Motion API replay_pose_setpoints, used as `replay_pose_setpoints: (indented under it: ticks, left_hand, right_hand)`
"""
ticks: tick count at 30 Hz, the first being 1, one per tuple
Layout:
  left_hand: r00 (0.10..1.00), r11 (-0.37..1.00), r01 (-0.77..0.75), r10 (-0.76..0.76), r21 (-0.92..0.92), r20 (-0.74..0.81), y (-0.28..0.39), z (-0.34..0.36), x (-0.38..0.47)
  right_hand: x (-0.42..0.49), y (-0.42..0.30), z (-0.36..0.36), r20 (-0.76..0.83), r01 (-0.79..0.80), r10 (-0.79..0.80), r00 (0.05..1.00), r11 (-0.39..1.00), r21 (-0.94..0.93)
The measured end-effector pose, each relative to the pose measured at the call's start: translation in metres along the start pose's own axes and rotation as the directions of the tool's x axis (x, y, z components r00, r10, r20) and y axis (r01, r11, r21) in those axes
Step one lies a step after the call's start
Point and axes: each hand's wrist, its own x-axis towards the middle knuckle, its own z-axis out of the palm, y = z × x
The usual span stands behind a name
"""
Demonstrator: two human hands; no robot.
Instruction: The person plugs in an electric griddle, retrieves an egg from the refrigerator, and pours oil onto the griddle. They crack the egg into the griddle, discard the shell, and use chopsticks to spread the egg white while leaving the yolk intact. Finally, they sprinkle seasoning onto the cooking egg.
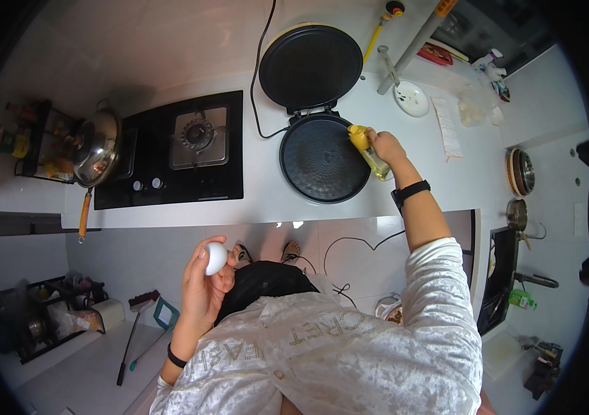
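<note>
My left hand [201, 293] is raised in front of my body, its fingers around a smooth white egg-shaped object [216, 258], probably an egg. With my right hand [390, 149] I grip an oil spray bottle [379, 166] by its yellow top; clear yellow liquid shows in the lower part. The bottle tilts over the right rim of a round electric griddle. That griddle's dark lower plate [325, 158] has a dimpled, shiny surface. Its round lid [311, 66] is hinged back towards the wall. Whether the bottle touches the rim, I cannot tell.
A black gas hob [159, 181] lies left of the griddle, with a lidded wok [98, 148] on its far burner. The griddle's black cord [255, 98] runs up the wall. To the right are a white plate [411, 98], a folded cloth [446, 127] and a sink [499, 280].
</note>
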Motion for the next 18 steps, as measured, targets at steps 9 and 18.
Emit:
replay_pose_setpoints:
  ticks: [9, 18]
  left_hand:
    - [1.000, 1.000, 0.006, -0.006, -0.001, -0.012, 0.001, 0.000, 0.000]
    - [0.999, 0.999, 0.038, -0.038, 0.002, 0.029, -0.001, 0.004, 0.004]
  right_hand:
    - [-0.002, 0.022, -0.015, 0.139, -0.035, 0.049, 0.989, 0.994, -0.101]
    - [-0.008, 0.029, -0.021, 0.048, -0.069, 0.072, 0.996, 0.996, -0.064]
